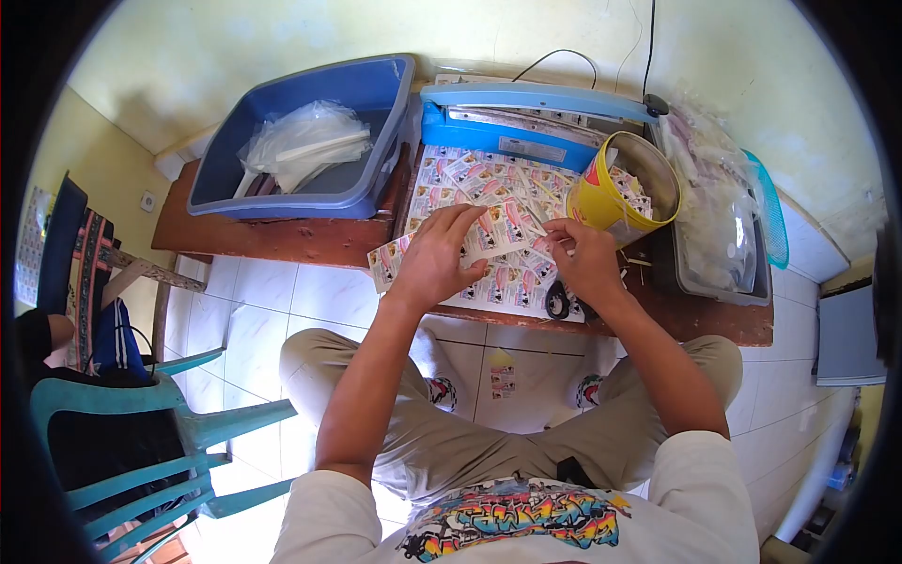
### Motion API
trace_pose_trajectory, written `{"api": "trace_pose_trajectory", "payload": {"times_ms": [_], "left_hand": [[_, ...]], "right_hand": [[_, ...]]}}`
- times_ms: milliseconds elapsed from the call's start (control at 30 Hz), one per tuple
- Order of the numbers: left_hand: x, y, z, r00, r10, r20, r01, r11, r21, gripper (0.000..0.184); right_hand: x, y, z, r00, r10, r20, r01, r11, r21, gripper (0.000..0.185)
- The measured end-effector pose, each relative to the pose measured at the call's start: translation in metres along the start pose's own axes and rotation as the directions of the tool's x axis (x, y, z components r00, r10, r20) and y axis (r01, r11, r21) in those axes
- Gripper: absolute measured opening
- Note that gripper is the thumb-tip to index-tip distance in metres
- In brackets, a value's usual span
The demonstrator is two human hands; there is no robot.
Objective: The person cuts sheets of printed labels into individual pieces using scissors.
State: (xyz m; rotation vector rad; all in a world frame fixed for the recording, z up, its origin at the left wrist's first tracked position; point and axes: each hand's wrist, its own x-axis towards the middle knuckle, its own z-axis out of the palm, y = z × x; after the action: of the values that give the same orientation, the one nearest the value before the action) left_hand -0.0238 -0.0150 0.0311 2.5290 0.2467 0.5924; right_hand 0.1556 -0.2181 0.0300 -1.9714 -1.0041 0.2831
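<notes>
A long strip of printed labels (498, 230) runs slantwise over the work surface, its left end sticking out past the table's front edge. My left hand (427, 254) is on this strip, thumb at the near edge and fingers at the far edge, gripping it. At the strip's right end is my right hand (587, 263), thumb and fingers pinched together. A thin pointed piece shows by those fingertips; what they hold is unclear. Black scissor-like handles (557, 301) lie just below the right hand. Printed label sheets (442, 179) and loose cuttings cover the surface beneath.
Behind the sheets stands a blue paper cutter (512, 141) with a long arm. A yellow bucket (592, 193) holds label scraps. To the left is a blue tub (272, 207) with plastic bags; to the right, a grey bin (723, 293) holds clear plastic. A green chair (113, 399) stands at left.
</notes>
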Motion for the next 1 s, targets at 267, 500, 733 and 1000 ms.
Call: {"api": "trace_pose_trajectory", "payload": {"times_ms": [267,500,733,1000], "left_hand": [[-0.003,0.001,0.011,1.0,0.011,-0.007,-0.011,1.0,-0.004,0.076],[-0.006,0.006,0.028,0.999,-0.004,-0.043,0.004,1.0,0.005,0.076],[-0.006,0.002,0.036,0.996,-0.084,-0.029,0.081,0.993,-0.092,0.077],[-0.005,-0.002,0.045,0.99,-0.05,-0.129,0.048,0.999,-0.013,0.071]], "right_hand": [[-0.037,-0.018,-0.015,0.98,0.136,0.145,-0.027,0.816,-0.578,0.051],[-0.051,-0.013,-0.01,0.94,0.212,0.265,-0.013,0.803,-0.596,0.064],[-0.05,0.007,-0.004,0.96,0.19,0.208,-0.024,0.79,-0.612,0.075],[-0.049,0.007,-0.024,0.989,-0.054,0.14,0.107,0.909,-0.403,0.078]]}}
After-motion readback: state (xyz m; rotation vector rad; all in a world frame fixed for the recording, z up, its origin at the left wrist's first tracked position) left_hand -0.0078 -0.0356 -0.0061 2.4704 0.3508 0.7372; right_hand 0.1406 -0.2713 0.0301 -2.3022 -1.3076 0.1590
